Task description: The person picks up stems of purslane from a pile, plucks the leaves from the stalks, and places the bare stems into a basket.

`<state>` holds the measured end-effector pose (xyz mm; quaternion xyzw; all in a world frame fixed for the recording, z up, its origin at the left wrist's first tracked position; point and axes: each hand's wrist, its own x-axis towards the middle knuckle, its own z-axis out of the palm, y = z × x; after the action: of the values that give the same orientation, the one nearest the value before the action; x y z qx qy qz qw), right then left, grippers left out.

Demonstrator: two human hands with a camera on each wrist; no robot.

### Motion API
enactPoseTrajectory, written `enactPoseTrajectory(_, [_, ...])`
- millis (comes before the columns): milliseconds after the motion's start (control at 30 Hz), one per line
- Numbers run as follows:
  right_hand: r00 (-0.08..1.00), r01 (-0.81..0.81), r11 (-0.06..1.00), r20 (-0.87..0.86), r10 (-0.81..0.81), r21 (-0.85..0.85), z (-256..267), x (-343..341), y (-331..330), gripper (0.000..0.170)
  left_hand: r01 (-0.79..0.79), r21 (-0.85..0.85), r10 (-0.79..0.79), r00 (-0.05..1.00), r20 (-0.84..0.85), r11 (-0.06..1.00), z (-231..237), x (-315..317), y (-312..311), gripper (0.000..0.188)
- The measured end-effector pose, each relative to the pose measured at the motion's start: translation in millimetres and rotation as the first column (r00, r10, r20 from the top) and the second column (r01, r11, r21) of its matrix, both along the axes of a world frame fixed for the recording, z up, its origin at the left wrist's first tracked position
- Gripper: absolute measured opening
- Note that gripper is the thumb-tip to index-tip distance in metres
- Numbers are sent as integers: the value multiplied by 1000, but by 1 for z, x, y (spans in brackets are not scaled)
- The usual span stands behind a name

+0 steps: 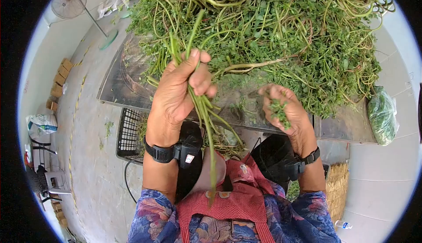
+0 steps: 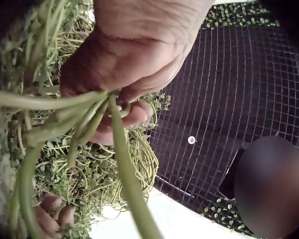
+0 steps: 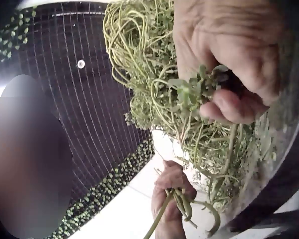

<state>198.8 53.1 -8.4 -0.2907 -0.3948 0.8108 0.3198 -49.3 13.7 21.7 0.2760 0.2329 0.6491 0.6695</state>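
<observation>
My left hand (image 1: 182, 84) grips a small bunch of long green stems (image 1: 206, 115), thumb pressed over them; most leaves are off these stems, and their ends hang below the fist. In the left wrist view the same stems (image 2: 122, 149) fan out from the curled fingers. To the right, my right hand (image 1: 285, 109) holds a small leafy sprig (image 1: 279, 113) in curled fingers over the table edge. The right wrist view shows the sprig's leaves (image 3: 192, 89) poking out of that hand. A large heap of leafy greens (image 1: 281, 36) lies just beyond both hands.
The dark table (image 1: 127, 76) bears the heap, with a loose stem (image 1: 250, 65) at its near side. A bag of greens (image 1: 381, 115) sits at the right corner. Under the table edge stands a black crate (image 1: 129, 133). A floor fan (image 1: 103, 36) stands back left.
</observation>
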Motion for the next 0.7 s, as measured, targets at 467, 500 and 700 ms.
enactPoseTrajectory(467, [844,152,828,366,-393,539,18,-10,-1,10,19,-5,-19,992,127,1000,12,-30,-12,30])
enactPoseTrajectory(500, [822,108,815,410,-395,569,18,-15,-2,10,58,15,-60,984,167,998,11,-33,-13,32])
enactPoseTrajectory(700, [802,-99,628,436,-409,772,6,-42,-1,14,111,61,-121,969,214,992,7,-44,-16,42])
